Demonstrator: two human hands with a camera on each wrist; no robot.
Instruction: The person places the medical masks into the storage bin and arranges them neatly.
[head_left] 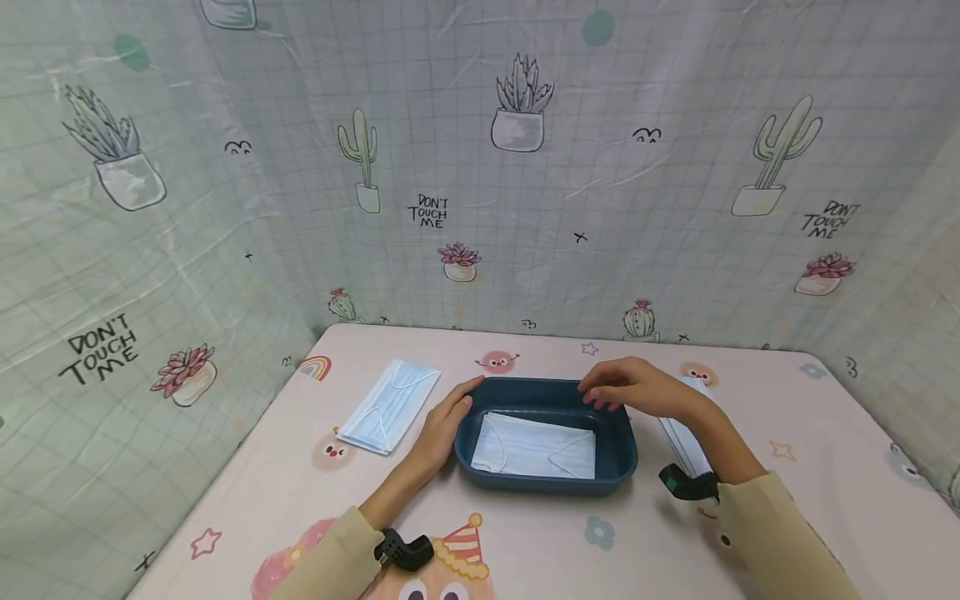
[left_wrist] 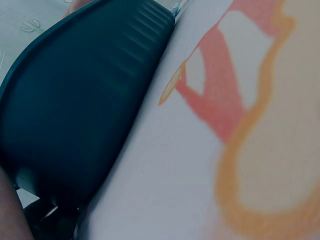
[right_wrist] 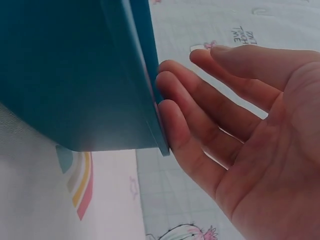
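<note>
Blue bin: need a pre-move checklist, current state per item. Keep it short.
1. Blue bin upright on the table: ok.
2. Left hand at the bin's left rim: ok.
3. Right hand holding nothing: ok, in the right wrist view.
4. Inside mask(s) lying within the bin: ok; single or stacked, unclear.
5. Right-side mask(s) fully visible: not ok, right forearm covers part.
6. Right hand pressing firmly on the rim: cannot tell.
</note>
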